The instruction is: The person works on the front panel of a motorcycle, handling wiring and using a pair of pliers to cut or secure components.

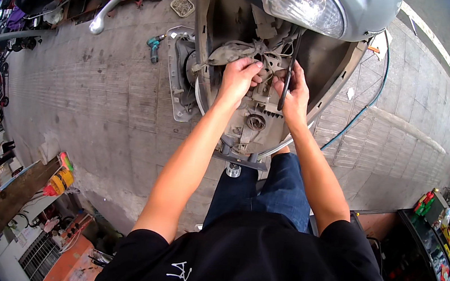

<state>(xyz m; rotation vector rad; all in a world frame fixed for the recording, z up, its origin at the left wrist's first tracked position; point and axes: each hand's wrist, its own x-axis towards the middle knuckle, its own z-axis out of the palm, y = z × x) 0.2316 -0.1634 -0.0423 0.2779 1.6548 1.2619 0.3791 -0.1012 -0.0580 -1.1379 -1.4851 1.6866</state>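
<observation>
Both my hands reach into the opened front of a scooter [202, 29], among dusty wires and brackets. My left hand [237, 78] has its thumb and fingers pinched together beside a grey wire bundle [231, 53]; what lies between the fingertips is too small to make out. Curled around a long, thin black rod [289, 75], my right hand [295, 93] is closed at its lower part. The rod's upper end runs up under the silver headlight housing [311, 7]. Below the hands sits a round, coiled part [255, 122] on the dusty inner panel.
A removed grey panel [180, 72] leans left of the scooter. Farther left, a teal power drill [155, 48] lies on the paving near a small tray of screws [183, 6]. To the right a blue-green hose [352, 120] crosses the ground. A glass-topped cabinet [429, 250] stands lower right.
</observation>
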